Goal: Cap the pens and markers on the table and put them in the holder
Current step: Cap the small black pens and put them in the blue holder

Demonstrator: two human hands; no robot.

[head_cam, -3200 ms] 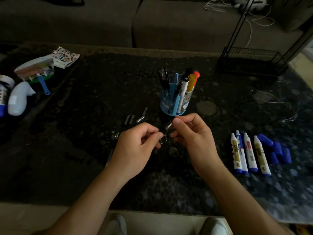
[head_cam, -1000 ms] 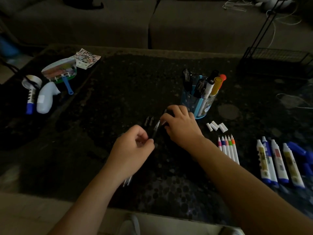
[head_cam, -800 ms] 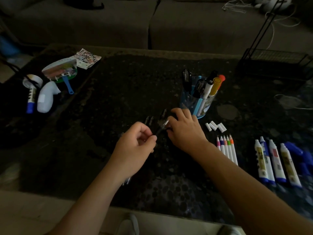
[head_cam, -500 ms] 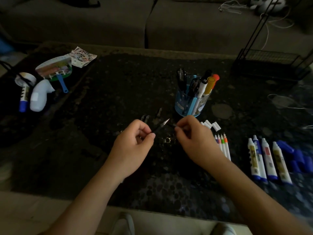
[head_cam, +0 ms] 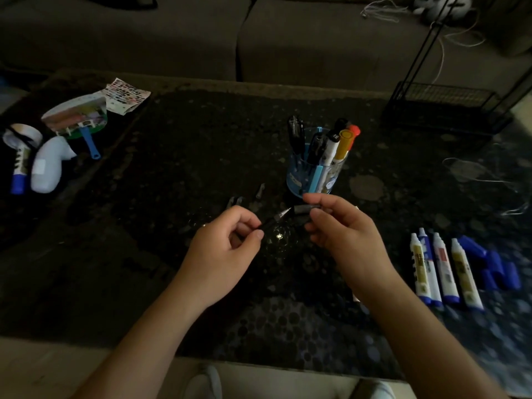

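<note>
My left hand (head_cam: pixel 224 249) pinches a dark uncapped pen (head_cam: pixel 273 220) with its silver tip pointing up and right. My right hand (head_cam: pixel 342 234) holds a dark pen cap (head_cam: pixel 305 209) between thumb and forefinger, its open end a short gap from the pen tip. Behind my hands stands the blue holder (head_cam: pixel 312 175) with several capped pens and markers in it. A few loose dark caps (head_cam: pixel 244 198) lie on the table left of the holder. Several white markers (head_cam: pixel 443 267) lie in a row at the right, with blue caps (head_cam: pixel 493 264) beside them.
The dark patterned table (head_cam: pixel 187 156) has a white bottle (head_cam: pixel 49 165), a tape roll (head_cam: pixel 21 136) and a colourful fan (head_cam: pixel 77 118) at its left edge. A black wire rack (head_cam: pixel 443 108) stands at the back right. A thin cord (head_cam: pixel 483 180) lies at the right.
My right hand picked a cap off the table near the holder and brought it up to the pen tip. My left hand kept hold of the pen. The view shifted slightly.
</note>
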